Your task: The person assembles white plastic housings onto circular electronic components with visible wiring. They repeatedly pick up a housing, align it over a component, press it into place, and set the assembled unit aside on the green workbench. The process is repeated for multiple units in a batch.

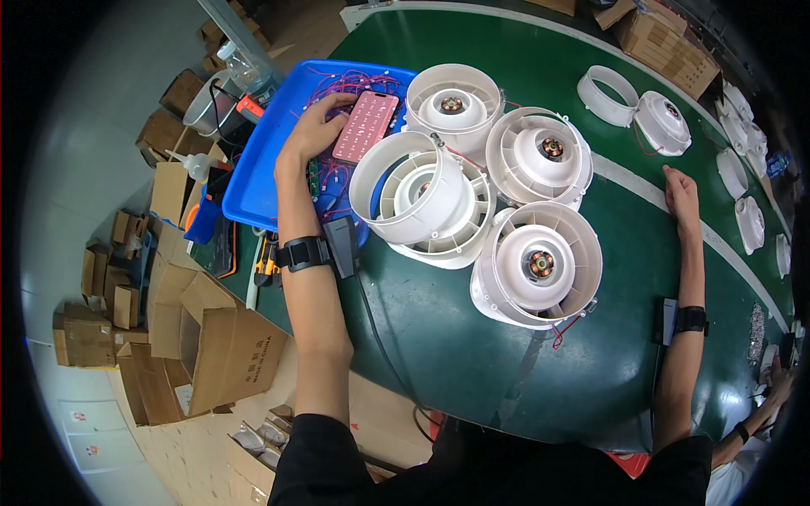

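Observation:
My left hand (314, 131) is at the left edge of a smartphone (366, 126) with a pink screen, its thumb and fingers closed on that edge. Beneath the phone, a blue tray (260, 160) holds a tangle of red and purple wires (333, 181). My right hand (682, 201) is at the right of the green table, fingers curled in with nothing visible in them. Between my arms stand several white fan housings with copper motor windings, one nearest me (540, 266). A loose white ring (396, 190) leans over the housing beside the tray.
More white rings (607, 95) and housings (664, 124) lie along the far right of the green table (439, 354). Cardboard boxes (224, 346) fill the floor at left. Tools (267, 261) lie by the tray. A co-worker's arm (764, 413) shows at lower right.

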A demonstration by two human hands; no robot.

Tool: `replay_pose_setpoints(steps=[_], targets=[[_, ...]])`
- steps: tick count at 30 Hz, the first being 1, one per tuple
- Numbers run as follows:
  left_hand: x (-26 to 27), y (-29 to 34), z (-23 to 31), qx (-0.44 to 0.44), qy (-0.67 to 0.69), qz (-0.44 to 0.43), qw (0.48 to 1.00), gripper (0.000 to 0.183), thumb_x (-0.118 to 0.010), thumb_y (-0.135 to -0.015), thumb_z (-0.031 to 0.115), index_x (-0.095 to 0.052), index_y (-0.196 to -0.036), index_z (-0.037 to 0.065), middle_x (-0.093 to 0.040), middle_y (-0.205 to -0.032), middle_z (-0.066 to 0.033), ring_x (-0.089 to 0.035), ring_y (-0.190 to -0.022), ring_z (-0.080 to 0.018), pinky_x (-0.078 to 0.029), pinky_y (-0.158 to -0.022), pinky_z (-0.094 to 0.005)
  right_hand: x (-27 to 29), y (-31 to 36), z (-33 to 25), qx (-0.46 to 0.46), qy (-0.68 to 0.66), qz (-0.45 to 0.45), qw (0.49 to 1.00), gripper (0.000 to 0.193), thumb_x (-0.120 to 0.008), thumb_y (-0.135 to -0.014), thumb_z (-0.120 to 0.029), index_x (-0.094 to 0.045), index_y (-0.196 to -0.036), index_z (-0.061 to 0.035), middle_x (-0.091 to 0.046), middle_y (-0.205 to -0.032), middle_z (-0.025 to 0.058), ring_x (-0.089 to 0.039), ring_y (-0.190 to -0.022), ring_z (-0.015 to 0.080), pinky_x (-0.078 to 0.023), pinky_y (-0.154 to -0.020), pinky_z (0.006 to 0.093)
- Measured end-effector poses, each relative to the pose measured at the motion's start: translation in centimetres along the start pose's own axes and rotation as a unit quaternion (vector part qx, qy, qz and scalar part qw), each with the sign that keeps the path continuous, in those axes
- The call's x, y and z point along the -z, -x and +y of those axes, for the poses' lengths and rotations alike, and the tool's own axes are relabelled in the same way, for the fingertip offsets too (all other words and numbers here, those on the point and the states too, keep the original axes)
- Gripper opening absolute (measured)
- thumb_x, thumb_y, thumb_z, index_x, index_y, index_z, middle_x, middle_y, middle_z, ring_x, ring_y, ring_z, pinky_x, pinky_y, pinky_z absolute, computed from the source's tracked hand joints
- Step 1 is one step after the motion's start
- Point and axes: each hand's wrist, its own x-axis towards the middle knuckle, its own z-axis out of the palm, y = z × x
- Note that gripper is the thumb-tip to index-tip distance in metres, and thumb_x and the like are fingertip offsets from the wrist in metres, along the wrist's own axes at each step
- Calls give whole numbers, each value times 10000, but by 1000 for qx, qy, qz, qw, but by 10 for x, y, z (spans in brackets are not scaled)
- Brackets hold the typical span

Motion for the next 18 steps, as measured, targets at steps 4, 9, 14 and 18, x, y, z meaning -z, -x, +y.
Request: replay_pose_setpoints(steps=[4, 9, 14, 18], targets=[[0, 4, 5, -23, -18, -11, 1000, 474, -579, -868, 58, -551, -1341, 50, -579, -1340, -109, -531, -1254, -237, -407, -1074, -367, 2, 0, 0, -7, 5, 3, 1000, 431, -561, -990, -351, -434, -624, -162, -317, -505, -97, -258, -413, 24, -165, -401, 249], [1, 5, 7, -27, -32, -12, 999, 523, -618, -821, 76, -554, -1340, 54, -579, -1342, -105, -525, -1260, -232, -404, -1069, -368, 0, 1, -2, -10, 9, 3, 1000, 430, -563, -989, -356, -439, -627, -159, -319, -506, -96, -260, -412, 27, -164, -401, 250], [0, 2, 2, -14, -6, -2, 1000, 520, -619, -823, 68, -559, -1340, 66, -583, -1337, -97, -535, -1239, -229, -413, -1053, -366, 0, 0, 0, -13, 12, 10, 1000, 416, -572, -989, -369, -438, -649, -171, -309, -510, -111, -247, -410, 15, -147, -397, 244], [-1, 3, 6, -21, -25, -8, 999, 483, -596, -854, 52, -562, -1336, 66, -588, -1328, -91, -542, -1227, -226, -417, -1048, -367, 2, 0, 1, -11, 5, 4, 1000, 414, -575, -987, -377, -440, -654, -171, -306, -513, -111, -247, -408, 14, -149, -397, 241]])
